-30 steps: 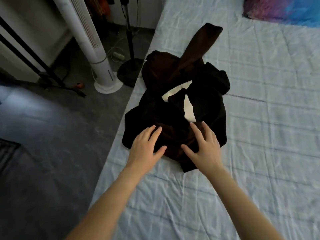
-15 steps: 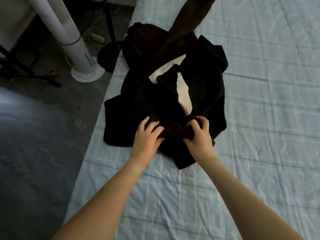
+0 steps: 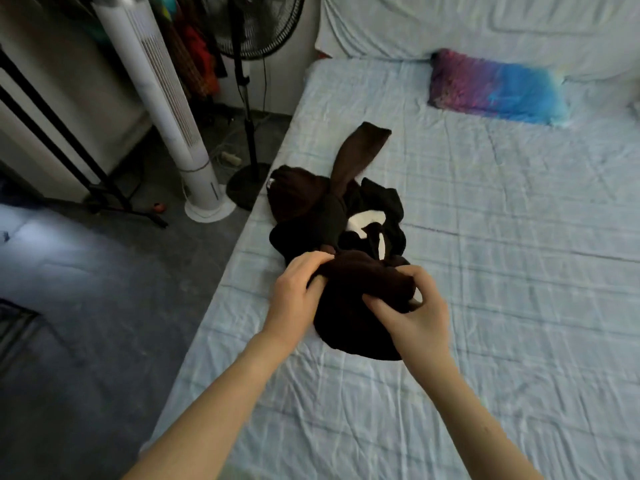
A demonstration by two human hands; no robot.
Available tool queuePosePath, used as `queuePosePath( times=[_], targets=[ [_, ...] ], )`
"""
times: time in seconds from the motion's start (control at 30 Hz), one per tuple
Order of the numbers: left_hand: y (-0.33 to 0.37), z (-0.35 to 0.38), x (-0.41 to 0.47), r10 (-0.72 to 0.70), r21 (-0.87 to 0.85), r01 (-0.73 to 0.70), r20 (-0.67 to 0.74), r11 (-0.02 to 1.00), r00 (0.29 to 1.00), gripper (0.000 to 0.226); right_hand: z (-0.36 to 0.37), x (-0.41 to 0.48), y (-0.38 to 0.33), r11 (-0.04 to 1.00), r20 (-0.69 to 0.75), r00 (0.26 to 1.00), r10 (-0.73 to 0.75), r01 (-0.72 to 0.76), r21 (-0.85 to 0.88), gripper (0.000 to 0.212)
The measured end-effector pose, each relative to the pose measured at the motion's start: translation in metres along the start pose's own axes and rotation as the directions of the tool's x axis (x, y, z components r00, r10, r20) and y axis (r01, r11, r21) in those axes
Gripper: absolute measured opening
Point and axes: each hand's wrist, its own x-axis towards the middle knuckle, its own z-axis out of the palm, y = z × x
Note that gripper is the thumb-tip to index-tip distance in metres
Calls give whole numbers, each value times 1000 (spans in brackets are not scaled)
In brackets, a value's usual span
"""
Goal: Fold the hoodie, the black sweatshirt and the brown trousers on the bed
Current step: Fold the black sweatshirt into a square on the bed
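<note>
Now, hands: our left hand (image 3: 294,292) and right hand (image 3: 414,313) both grip bunched dark cloth (image 3: 356,306).
Pile: brown trousers (image 3: 360,150) leg trails across bed (image 3: 485,237).

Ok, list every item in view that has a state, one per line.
Left hand: shut on dark brown garment.
Right hand: shut on dark brown garment.
Dark brown garment: bunched, lifted at near edge.
Clothes pile: heaped, unfolded.
Brown trouser leg: stretched out flat.
Bed sheet: wrinkled.
</note>
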Motion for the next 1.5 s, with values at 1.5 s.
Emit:
queuePosePath(
  times=[1.5],
  targets=[
    [-198,220,40,-144,464,-41,355,885,924,89,-16,179,318,954,124,962,243,-214,-208,70]
  ],
)
